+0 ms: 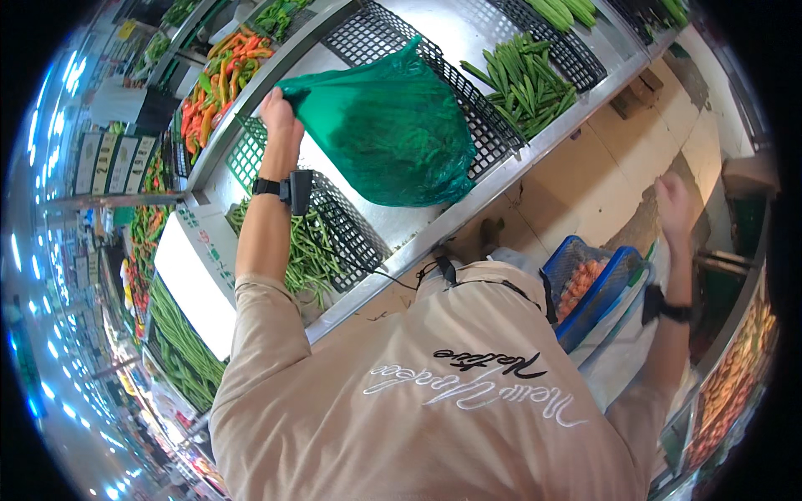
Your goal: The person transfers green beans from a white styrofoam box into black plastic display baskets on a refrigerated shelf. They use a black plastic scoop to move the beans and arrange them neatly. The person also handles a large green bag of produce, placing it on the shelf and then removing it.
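My left hand grips a gathered corner of a green plastic bag. The bag is bulky, with dark leafy-looking contents faintly visible through it, and lies over the metal counter and a black plastic crate. Out to the right, my right hand hangs above the floor, away from the bag; it is blurred, with nothing visible in it, and its finger pose is unclear. Both wrists wear black straps, the left one with a small device.
Okra lies right of the bag, and green beans lie near my left forearm. Colourful peppers fill a display beyond the counter's divider. A blue basket with reddish round items is beside me. A white box-like device stands at left.
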`<state>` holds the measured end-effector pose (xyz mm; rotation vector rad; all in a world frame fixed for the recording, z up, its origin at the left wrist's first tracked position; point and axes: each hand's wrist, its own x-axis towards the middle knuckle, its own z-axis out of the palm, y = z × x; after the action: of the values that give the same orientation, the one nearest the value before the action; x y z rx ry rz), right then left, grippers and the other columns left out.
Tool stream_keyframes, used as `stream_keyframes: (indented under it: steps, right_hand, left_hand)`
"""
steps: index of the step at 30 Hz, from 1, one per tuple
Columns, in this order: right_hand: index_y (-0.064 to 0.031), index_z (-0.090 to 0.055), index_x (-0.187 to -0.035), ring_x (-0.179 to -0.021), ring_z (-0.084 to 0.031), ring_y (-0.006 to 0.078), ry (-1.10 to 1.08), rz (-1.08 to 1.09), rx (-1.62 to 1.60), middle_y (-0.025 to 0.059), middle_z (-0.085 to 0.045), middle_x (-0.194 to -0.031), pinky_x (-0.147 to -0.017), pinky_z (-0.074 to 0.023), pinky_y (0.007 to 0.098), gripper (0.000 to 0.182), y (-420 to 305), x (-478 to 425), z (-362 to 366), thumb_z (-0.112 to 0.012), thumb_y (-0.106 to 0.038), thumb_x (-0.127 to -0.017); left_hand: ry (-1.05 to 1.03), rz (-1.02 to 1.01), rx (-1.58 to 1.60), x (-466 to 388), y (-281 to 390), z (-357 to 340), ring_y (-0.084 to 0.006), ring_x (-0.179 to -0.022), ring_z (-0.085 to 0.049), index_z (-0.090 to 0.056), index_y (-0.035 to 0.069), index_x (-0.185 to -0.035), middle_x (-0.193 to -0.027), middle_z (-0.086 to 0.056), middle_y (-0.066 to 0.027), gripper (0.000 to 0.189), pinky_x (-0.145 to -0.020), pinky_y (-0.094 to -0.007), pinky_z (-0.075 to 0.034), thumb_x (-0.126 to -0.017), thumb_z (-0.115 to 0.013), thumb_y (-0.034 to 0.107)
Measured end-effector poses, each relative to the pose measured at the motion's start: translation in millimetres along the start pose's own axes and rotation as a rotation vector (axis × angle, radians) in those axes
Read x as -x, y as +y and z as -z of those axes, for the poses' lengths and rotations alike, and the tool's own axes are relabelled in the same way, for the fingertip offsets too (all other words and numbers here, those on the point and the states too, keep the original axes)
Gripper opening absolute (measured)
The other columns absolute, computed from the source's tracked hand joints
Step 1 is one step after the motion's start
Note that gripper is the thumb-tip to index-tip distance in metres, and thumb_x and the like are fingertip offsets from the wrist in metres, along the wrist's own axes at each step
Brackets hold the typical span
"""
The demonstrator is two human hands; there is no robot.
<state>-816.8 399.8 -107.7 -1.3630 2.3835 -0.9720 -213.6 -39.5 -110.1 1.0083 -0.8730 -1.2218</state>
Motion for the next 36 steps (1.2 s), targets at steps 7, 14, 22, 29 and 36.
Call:
stream_keyframes:
  steps: [7, 14, 22, 29, 36]
  right_hand:
    - [0.0051, -0.062, -0.108, -0.091, -0.064, 0.0261, -0.450, 0.161, -0.397, 0.0171, -0.067, -0.098, -0.082, -0.0499, 0.0350, 0.048, -206.5, -121.8, -265.3, -0.068, -0.035, -0.084]
    - [0.0022, -0.039, -0.139, -0.124, -0.048, 0.0278, -0.735, -0.096, -0.570, 0.0186, -0.044, -0.141, -0.098, -0.0423, 0.0379, 0.072, -270.3, -140.0, -375.6, -0.064, -0.043, -0.089]
    - [-0.0052, -0.061, -0.121, -0.114, -0.056, 0.0375, -0.742, 0.250, -0.117, 0.0196, -0.063, -0.118, -0.091, -0.0453, 0.0418, 0.051, -315.7, -168.0, -411.3, -0.053, -0.045, -0.090]
    - [0.0042, -0.060, -0.091, -0.077, -0.056, 0.0218, -0.414, -0.334, -1.136, 0.0117, -0.061, -0.085, -0.072, -0.0455, 0.0384, 0.026, -358.3, -233.0, -425.3, -0.053, -0.020, -0.089]
    - [0.0006, -0.057, -0.092, -0.083, -0.058, 0.0231, -0.442, -0.198, -1.418, 0.0100, -0.061, -0.092, -0.075, -0.0489, 0.0422, 0.021, -430.5, -284.2, -331.1, -0.053, -0.020, -0.093]
  left_hand:
    - [-0.038, -0.002, -0.045, 108.5, 35.3, -37.0, -0.0141, -0.086, -0.057, -0.058, 0.001, -0.096, -0.092, -0.060, -0.0045, 0.015, -0.080, -0.0304, -0.045, -0.099, -0.047, 0.011]
    - [0.062, 0.136, 0.035, 229.9, 24.5, -15.5, -0.0087, -0.091, -0.054, -0.055, -0.001, -0.113, -0.098, -0.061, -0.0010, 0.024, -0.083, -0.0251, -0.043, -0.102, -0.047, 0.019]
    - [0.119, 0.166, -0.086, 237.2, 21.8, 1.1, -0.0084, -0.098, -0.052, -0.051, -0.005, -0.127, -0.107, -0.059, -0.0010, 0.037, -0.089, -0.0246, -0.041, -0.100, -0.050, 0.021]
    - [0.118, 0.150, 0.033, 146.5, 55.5, 17.1, -0.0109, -0.095, -0.053, -0.057, 0.002, -0.105, -0.101, -0.059, -0.0019, 0.020, -0.088, -0.0285, -0.041, -0.099, -0.049, 0.019]
    - [0.077, -0.061, 0.187, 67.3, 112.1, 19.9, -0.0181, -0.090, -0.060, -0.057, 0.001, -0.106, -0.099, -0.064, -0.0064, 0.021, -0.086, -0.0338, -0.047, -0.100, -0.045, 0.017]
